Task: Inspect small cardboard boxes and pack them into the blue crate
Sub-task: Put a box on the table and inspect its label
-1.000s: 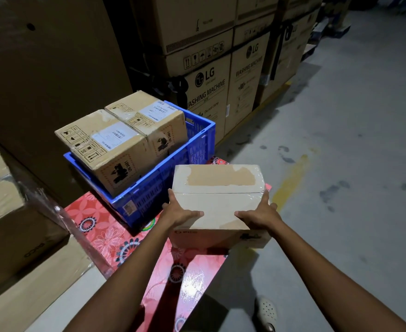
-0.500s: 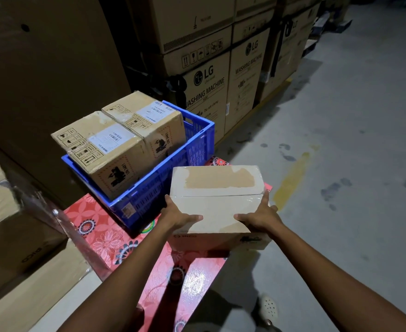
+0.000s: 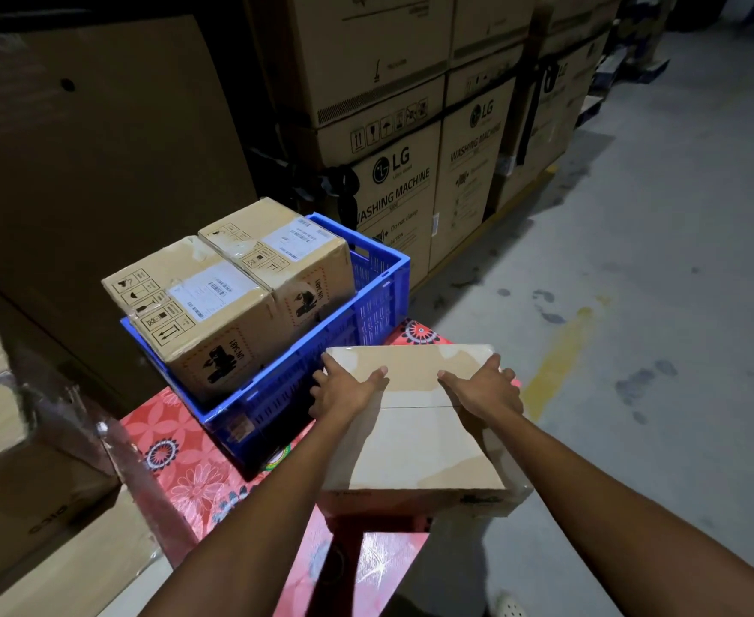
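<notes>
Two brown boxes (image 3: 228, 296) in one blue crate (image 3: 366, 313); one pale box (image 3: 415, 434) held; two hands (image 3: 344, 391).

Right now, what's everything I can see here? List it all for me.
Pale box: one, whitish-tan, held above the floral surface, right of the crate.
Blue crate: one, blue, on the floral surface.
Labelled boxes: two, brown, side by side in the crate, rising above its rim.
Floral surface: one, red, under the crate.
Washing-machine cartons: several, brown, stacked behind the crate.
Wrapped carton: one, brown, far left.
Floor: grey, with a yellow mark, right.
Shoe: one, white, bottom edge.
Left hand: on the pale box's left far edge.
Right hand: on its right far edge.
</notes>
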`<state>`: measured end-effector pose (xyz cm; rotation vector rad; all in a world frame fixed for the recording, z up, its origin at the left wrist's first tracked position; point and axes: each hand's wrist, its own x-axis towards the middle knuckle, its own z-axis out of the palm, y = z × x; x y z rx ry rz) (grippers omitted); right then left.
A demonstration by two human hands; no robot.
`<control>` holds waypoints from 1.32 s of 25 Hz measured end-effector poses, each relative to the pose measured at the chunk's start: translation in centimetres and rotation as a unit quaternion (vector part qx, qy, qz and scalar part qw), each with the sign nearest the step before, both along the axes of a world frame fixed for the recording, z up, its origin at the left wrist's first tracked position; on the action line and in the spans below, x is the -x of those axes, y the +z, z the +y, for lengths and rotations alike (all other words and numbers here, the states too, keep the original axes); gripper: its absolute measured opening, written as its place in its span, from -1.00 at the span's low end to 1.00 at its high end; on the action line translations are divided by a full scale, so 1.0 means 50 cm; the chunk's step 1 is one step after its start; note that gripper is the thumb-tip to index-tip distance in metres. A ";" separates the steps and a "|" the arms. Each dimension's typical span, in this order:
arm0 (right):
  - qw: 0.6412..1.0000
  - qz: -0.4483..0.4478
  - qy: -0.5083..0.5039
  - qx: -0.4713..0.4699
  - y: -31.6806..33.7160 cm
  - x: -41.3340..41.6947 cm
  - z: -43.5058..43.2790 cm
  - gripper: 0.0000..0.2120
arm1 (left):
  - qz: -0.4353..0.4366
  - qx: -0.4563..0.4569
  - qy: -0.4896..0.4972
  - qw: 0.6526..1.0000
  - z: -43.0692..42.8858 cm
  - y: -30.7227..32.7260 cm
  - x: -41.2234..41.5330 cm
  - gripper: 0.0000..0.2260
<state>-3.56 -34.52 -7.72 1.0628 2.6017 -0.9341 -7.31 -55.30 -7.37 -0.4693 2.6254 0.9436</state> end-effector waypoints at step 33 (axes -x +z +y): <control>0.929 0.293 -0.107 0.200 0.107 -0.106 0.060 -0.43 | 0.160 -0.273 0.133 0.939 -0.022 0.119 -0.092 -0.45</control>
